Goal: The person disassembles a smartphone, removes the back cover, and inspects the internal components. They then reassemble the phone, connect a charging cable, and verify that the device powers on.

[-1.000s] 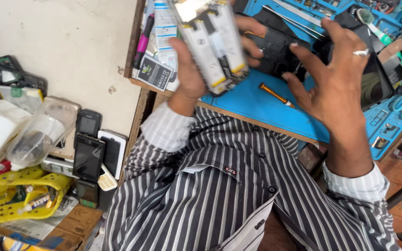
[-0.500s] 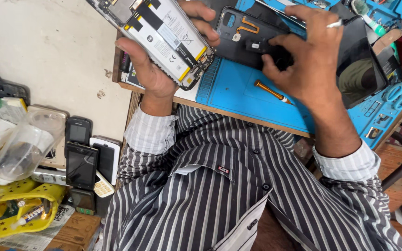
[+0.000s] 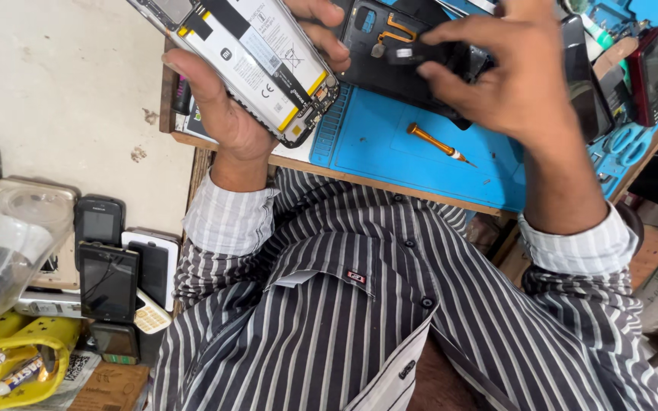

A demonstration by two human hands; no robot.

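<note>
I see an opened phone w/ its back off, battery and boards bare, held up at the far left over the near edge of the blue mat. Left hand is clamped round it from below: palm under the glass side, thumb on the left edge, fingertips curled over the far right edge. I'd judge it light and stiff but fragile: exposed connectors and the battery shouldn't be pressed, so holding by the long frame edges, as now, looks right. The battery face looks smooth, prob. slippery; the frame rim gives better purchase.

Just right of it, the black back cover w/ an orange flex strip sits tilted at the far edge of the mat. Right hand is on it, fingers pinched together at a small part near its middle; motion blur, so I can't tell exactly what's pinched. Cover seems thin plastic, likely flexes; best held at the rim.

On the mat nearer me lies a small orange-handled screwdriver, untouched. Far right: more phones and tools. At left, well apart, a cluster of old handsets, a clear plastic tub and a yellow basket.
</note>
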